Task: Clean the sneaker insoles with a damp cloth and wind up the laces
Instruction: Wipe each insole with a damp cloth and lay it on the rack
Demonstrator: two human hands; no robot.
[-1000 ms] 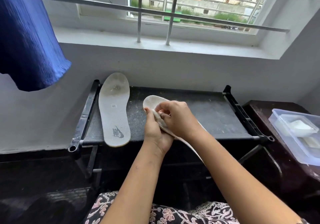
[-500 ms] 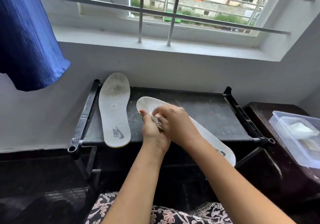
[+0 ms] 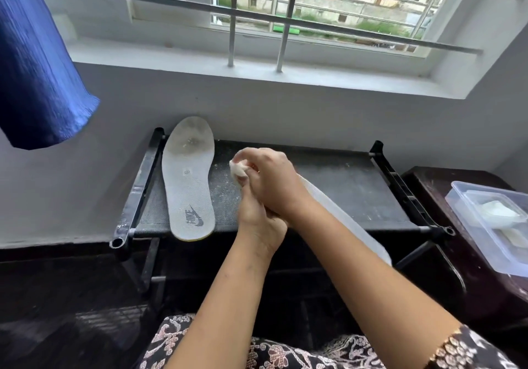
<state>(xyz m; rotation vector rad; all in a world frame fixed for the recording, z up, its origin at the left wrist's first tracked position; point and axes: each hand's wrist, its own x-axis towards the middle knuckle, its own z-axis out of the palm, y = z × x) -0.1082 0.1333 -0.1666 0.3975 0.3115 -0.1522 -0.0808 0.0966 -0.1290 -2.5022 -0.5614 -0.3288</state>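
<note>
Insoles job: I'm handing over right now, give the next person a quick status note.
Right hand presses a small white cloth onto the second insole; left hand steadies that insole from beneath.
The second insole is angled across the black rack, heel end past the front edge, mostly hidden by the arms.
The first insole lies flat on the rack's left side, toe area visibly grey; cannot tell whether it was wiped.
A clear plastic container sits on the dark stand at right.
Left: finish wiping, check the first insole. No laces in view.
</note>
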